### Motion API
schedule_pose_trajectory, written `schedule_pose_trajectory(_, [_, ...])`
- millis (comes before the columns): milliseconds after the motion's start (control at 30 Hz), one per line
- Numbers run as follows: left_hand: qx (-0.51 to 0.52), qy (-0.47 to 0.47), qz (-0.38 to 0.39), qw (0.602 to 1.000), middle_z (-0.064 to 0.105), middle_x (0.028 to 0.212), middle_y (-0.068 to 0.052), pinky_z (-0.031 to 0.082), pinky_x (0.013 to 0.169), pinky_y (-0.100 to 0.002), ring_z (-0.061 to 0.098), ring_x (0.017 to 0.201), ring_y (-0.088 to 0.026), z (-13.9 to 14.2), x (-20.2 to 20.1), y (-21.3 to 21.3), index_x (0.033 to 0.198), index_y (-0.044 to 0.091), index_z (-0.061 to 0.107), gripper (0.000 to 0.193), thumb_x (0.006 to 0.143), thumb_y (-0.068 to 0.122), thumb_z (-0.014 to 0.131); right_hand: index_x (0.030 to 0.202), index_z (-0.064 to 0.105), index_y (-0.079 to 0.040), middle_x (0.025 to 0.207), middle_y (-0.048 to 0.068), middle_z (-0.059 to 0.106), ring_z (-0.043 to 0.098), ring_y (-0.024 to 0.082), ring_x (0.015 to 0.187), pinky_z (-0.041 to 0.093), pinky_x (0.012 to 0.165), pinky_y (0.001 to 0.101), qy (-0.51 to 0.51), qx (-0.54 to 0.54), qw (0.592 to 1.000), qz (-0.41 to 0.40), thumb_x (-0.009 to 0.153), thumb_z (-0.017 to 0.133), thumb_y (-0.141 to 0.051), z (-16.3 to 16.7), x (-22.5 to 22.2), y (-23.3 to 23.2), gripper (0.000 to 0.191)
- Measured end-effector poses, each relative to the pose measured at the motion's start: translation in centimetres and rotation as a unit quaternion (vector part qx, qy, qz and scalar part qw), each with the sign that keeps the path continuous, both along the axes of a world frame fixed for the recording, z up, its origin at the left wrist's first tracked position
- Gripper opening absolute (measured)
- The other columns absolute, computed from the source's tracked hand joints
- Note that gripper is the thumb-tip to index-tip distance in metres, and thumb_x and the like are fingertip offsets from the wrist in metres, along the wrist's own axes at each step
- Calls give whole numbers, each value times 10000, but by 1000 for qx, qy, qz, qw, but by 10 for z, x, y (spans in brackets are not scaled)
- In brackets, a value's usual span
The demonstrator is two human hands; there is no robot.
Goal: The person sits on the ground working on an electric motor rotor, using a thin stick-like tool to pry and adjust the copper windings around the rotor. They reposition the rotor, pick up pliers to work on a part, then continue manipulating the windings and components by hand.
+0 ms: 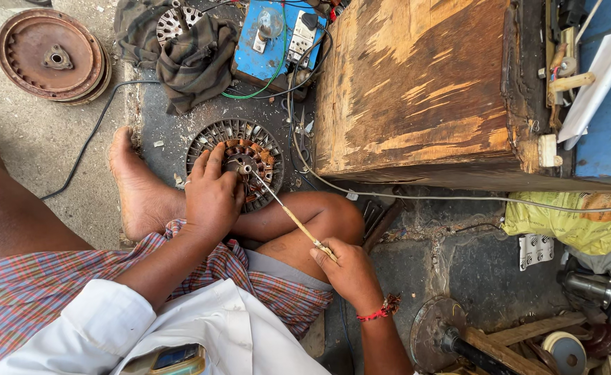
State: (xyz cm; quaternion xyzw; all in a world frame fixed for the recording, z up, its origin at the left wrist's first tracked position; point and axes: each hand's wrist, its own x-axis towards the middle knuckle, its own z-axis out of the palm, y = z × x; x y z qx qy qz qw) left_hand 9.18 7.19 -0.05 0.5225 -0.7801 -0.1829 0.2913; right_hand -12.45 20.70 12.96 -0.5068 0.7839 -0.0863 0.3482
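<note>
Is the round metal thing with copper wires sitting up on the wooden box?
No, the round stator lies on the ground beside the wooden box, under the left hand.
</note>
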Motion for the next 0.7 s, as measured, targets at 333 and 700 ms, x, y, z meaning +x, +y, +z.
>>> schedule_pose_trajectory(333, [1, 41, 32, 999, 501, 1537, -238, 392, 1080, -583, 469, 1355, -466, 6, -6, -1, 808, 0, 716, 190, 702, 157, 722, 959, 739, -26, 737, 160, 728, 736, 264, 641, 527, 583, 369, -13, -8, 1000, -16, 897, 723, -300, -9, 0, 12, 281])
schedule_pose_trajectory(700, [72, 112, -66, 989, 418, 1562, -275, 279, 1166, -617, 360, 1428, -502, 20, 8, -13, 740, -20, 682, 157, 644, 100, 714, 954, 746, -20, 731, 177, 736, 735, 235, 632, 521, 580, 368, -42, -21, 998, -39, 905, 710, -299, -26, 8, 8, 286])
